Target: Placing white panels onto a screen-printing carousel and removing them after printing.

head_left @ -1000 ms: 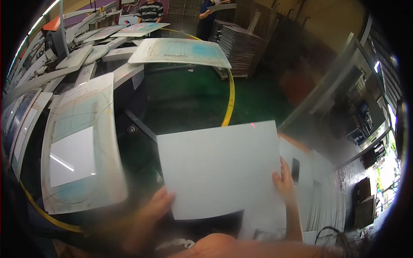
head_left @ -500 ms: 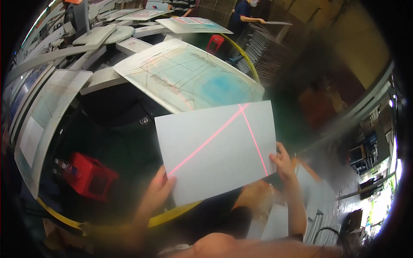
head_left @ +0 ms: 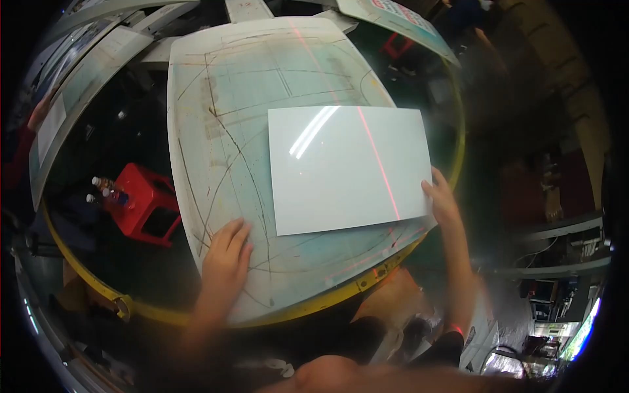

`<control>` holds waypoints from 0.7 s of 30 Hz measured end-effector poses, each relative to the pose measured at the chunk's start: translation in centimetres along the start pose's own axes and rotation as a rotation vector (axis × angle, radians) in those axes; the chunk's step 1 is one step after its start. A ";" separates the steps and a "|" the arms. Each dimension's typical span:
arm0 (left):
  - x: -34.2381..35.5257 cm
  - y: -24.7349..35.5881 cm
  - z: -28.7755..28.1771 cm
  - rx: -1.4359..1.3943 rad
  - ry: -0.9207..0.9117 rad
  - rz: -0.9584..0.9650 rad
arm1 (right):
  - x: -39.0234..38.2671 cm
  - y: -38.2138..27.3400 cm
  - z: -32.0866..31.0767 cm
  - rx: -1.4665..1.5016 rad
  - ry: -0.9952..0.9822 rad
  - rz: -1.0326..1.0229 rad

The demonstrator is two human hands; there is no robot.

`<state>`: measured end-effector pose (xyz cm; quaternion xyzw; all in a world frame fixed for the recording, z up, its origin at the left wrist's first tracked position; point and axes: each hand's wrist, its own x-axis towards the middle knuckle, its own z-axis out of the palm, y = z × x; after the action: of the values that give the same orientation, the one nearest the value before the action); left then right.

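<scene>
A blank white sheet (head_left: 321,190) is held by its right edge in my right hand (head_left: 443,200), thumb on top. It lies over, or just above, the right part of a pale, stained platen (head_left: 216,131) covered in drawn lines; I cannot tell whether it touches all over. A red laser line crosses the sheet, and two bright reflections show on its glossy face. My left hand (head_left: 226,259) rests on the platen's near left part, fingers stretched out and holding nothing, apart from the sheet.
A yellow rail (head_left: 357,287) curves round the near side. At left stands a red stool (head_left: 141,200) with several bottles (head_left: 111,191). Another platen (head_left: 88,78) at far left has another person's hand (head_left: 40,112) at it. A further platen (head_left: 400,23) lies at far right.
The platen has swung in front of me, beneath the sheet. My left hand has let go of the sheet and come down on the platen. My right hand still holds the sheet, now farther right.
</scene>
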<state>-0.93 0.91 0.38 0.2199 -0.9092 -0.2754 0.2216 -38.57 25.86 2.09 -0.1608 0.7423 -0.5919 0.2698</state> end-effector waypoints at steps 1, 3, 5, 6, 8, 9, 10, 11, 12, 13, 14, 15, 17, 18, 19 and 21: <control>-0.1 0.1 -0.2 0.007 0.004 -0.028 | 0.6 -0.3 0.8 -0.020 -0.026 -0.008; -0.5 -0.2 -0.5 0.014 0.004 -0.062 | 1.3 -0.9 3.3 -0.028 -0.059 -0.007; -0.7 -0.1 -0.6 0.011 0.008 -0.087 | 2.1 -0.7 4.5 -0.035 -0.084 0.031; -0.7 0.0 -0.6 0.024 0.010 -0.095 | 2.4 -0.6 5.0 -0.051 -0.100 0.053; -0.6 0.0 -0.5 0.036 0.008 -0.105 | 2.9 -0.7 5.9 -0.035 -0.118 0.055; -0.5 0.1 -0.5 0.048 0.019 -0.102 | 3.3 -0.7 6.0 -0.038 -0.148 0.058; -0.4 0.0 -0.5 0.062 0.032 -0.099 | 3.5 -0.6 6.3 -0.041 -0.178 0.059; -0.4 -0.1 -0.5 0.063 0.026 -0.102 | 3.5 -0.7 6.6 -0.039 -0.179 0.065; -0.5 -0.2 -0.4 0.060 0.031 -0.107 | 3.5 -0.9 7.0 -0.048 -0.170 0.070; -0.4 -0.3 -0.3 0.057 0.037 -0.111 | 3.5 -1.0 7.2 -0.059 -0.161 0.074; -0.4 -0.3 -0.3 0.057 0.033 -0.113 | 3.7 -0.9 7.2 -0.059 -0.161 0.078; -0.5 -0.2 -0.3 0.053 0.033 -0.118 | 3.8 -0.8 7.2 -0.062 -0.162 0.074; -0.4 -0.2 -0.3 0.047 0.027 -0.124 | 3.9 -0.6 7.2 -0.067 -0.160 0.076; -0.4 -0.2 -0.3 0.046 0.026 -0.123 | 4.0 -0.5 7.2 -0.094 -0.142 0.079; -0.3 -0.2 -0.3 0.047 0.026 -0.123 | 4.1 -0.5 7.2 -0.119 -0.126 0.082; -0.2 0.1 -0.4 0.042 0.030 -0.132 | 4.2 -0.6 7.5 -0.122 -0.121 0.086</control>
<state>-0.55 0.89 0.66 0.2881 -0.8948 -0.2670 0.2121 -37.53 17.46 0.61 -0.1804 0.7656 -0.5227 0.3288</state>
